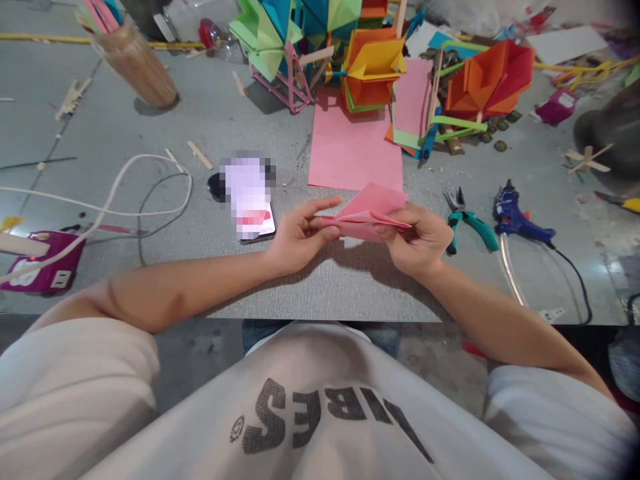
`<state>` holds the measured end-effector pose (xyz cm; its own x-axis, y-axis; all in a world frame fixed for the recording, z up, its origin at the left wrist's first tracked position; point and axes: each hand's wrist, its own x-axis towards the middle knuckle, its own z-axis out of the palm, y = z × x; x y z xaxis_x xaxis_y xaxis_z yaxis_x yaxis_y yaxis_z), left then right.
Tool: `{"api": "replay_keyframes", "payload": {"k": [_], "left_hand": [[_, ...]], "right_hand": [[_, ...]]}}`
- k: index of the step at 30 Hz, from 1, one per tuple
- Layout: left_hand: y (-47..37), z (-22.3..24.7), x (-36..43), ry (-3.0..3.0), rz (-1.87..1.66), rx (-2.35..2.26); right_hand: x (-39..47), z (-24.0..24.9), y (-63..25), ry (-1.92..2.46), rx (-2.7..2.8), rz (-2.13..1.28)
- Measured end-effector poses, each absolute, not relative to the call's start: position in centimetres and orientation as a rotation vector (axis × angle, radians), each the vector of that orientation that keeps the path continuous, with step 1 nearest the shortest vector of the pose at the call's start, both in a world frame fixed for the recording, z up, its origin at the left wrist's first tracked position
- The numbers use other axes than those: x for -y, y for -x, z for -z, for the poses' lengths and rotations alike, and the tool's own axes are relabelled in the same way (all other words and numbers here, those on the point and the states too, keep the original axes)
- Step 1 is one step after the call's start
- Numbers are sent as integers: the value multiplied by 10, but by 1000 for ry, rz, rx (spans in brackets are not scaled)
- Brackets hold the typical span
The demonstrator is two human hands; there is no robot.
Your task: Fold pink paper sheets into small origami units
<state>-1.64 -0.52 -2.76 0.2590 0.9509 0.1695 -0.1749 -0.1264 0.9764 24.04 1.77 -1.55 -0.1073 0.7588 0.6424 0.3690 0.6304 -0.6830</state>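
Note:
A folded piece of pink paper (367, 217) is held between both hands above the near part of the table. My left hand (306, 235) pinches its left end between thumb and fingers. At the right end, my right hand (419, 237) grips the paper, with the thumb in front and the fingers partly hidden behind it. One pink flap stands up between the hands. Just beyond the folded piece, flat pink sheets (353, 150) lie on the table.
A phone (253, 200) lies left of my hands. To the right are green-handled pliers (470, 223) and a blue glue gun (523, 217). Colourful folded paper models (375, 63) stand at the back, near a wooden cup (137, 67). A white cable (115, 190) curves at left.

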Motion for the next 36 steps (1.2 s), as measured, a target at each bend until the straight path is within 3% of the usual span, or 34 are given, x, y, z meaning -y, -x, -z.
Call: {"api": "replay_keyframes", "payload": {"k": [9, 20, 27, 31, 36], "left_hand": [[18, 23, 5, -1547, -1199, -895], [16, 27, 5, -1527, -1221, -909], [17, 18, 11, -1718, -1024, -974], [18, 13, 15, -1818, -968, -910], [18, 18, 15, -1871, -1059, -819]], "right_hand": [[-26, 18, -238, 703, 1785, -220], [-25, 16, -238, 780, 1843, -313], [-23, -9, -243, 829, 2029, -156], [-14, -21, -243, 883, 2127, -264], [-15, -19, -241, 881, 2218, -258]]}}
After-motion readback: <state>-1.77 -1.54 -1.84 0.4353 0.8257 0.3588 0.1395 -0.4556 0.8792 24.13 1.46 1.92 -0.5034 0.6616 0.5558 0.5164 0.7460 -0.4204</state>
